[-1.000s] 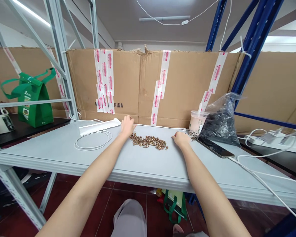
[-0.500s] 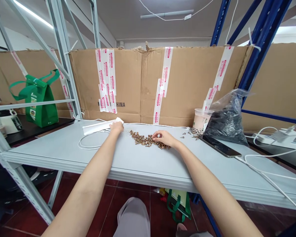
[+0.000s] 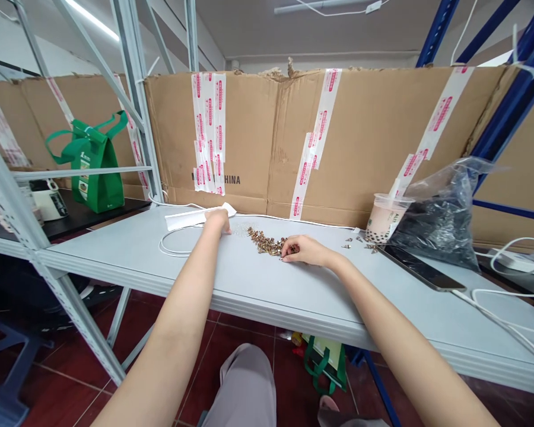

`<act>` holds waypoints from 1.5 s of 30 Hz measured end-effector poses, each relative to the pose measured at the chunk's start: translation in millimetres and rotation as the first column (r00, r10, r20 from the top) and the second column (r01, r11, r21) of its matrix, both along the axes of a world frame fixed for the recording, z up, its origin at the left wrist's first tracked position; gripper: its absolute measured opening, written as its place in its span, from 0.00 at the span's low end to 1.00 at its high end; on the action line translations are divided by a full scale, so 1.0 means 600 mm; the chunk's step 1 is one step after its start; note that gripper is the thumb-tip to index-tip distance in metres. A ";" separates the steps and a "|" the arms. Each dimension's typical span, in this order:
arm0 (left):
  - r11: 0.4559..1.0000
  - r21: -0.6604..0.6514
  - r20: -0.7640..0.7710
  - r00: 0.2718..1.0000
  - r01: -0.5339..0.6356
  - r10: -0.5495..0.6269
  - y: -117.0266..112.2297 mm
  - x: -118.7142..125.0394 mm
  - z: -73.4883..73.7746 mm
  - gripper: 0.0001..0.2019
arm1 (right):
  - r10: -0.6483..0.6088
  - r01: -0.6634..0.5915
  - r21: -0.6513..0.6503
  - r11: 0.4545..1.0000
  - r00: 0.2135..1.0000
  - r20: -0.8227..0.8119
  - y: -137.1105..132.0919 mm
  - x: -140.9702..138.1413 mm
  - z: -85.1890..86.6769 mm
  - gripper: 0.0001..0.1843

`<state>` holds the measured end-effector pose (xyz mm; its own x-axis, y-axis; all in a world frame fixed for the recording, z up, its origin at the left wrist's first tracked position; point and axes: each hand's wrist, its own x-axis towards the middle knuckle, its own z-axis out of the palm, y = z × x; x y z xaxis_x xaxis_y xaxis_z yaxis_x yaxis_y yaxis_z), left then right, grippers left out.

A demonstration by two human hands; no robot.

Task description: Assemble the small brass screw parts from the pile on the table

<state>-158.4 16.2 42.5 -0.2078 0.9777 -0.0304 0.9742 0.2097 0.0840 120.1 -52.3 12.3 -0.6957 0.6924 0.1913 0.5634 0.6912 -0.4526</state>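
A loose pile of small brass-coloured screws [image 3: 266,242] lies on the grey shelf top [image 3: 258,279]. My right hand [image 3: 306,250] is at the pile's right end, its thumb and fingers pinched together low over the surface; what is between the fingertips is too small to make out. Further left, my left hand [image 3: 218,222] is curled with its fingertips down, mostly hidden from me. Beside it is a scatter of tiny clear pieces [image 3: 240,228]. A long white open box [image 3: 182,220] lies just behind and left of that hand.
A few separate screws [image 3: 347,246] lie right of the pile, near a bubble tea cup [image 3: 385,219]. A phone [image 3: 420,267] with a white cable and a plastic bag of dark contents [image 3: 440,219] are at the right. Cardboard [image 3: 249,130] stands along the back.
The view has shifted, with the shelf's contents appearing further right. My right hand has come down to the near side of the pile with its fingers drawn in. My left hand stays by the clear pieces.
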 end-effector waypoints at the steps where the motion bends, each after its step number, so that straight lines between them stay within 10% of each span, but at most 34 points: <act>1: 1.000 -0.003 0.006 1.000 0.019 -0.019 0.000 0.001 -0.002 0.16 | -0.009 0.009 -0.011 1.000 1.000 -0.005 -0.001 0.000 0.000 0.10; 18: 0.994 0.000 0.006 0.994 0.107 -0.107 -0.003 0.021 -0.008 0.11 | -0.128 0.119 -0.207 0.971 0.991 -0.031 -0.004 0.013 0.005 0.14; 35: 0.964 0.221 0.058 0.985 0.145 -0.162 -0.001 0.022 -0.003 0.08 | -0.154 0.148 -0.043 0.988 0.967 -0.203 0.002 0.007 0.006 0.16; 37: 0.918 0.312 0.261 0.907 0.245 -0.330 -0.002 0.042 -0.002 0.08 | -0.182 0.185 -0.011 0.983 0.954 -0.236 0.001 0.008 0.008 0.15; 40: 0.788 0.452 0.534 0.580 0.419 -0.615 -0.010 0.100 -0.008 0.12 | -0.232 0.266 0.094 0.959 0.933 -0.276 0.000 0.012 0.011 0.15; 45: 0.681 0.515 0.635 0.302 0.520 -0.711 -0.046 0.199 -0.029 0.13 | -0.346 0.432 0.263 0.863 0.883 -0.318 0.005 0.025 0.016 0.14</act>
